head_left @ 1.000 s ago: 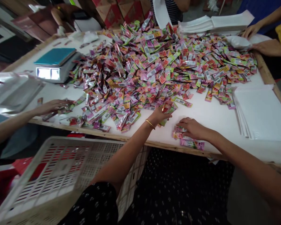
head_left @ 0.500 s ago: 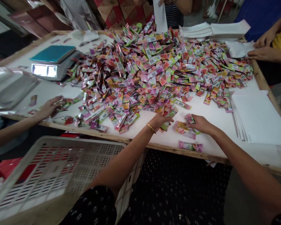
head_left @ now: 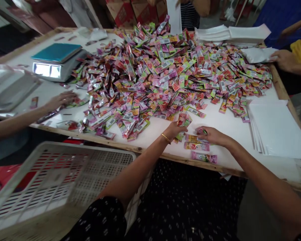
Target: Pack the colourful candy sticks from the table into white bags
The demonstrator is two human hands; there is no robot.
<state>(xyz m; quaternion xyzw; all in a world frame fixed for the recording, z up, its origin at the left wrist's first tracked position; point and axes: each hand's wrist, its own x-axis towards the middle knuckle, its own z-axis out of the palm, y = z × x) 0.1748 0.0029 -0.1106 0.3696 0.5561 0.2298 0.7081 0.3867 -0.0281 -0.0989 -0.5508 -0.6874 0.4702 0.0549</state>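
White crate (head_left: 52, 180) cut off at left edge, sachet (head_left: 183, 119) print blurred — unreadable

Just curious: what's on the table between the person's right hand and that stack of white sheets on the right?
Nothing: in the head view, the stretch of white tabletop between the right hand and the stack of white sheets is bare.
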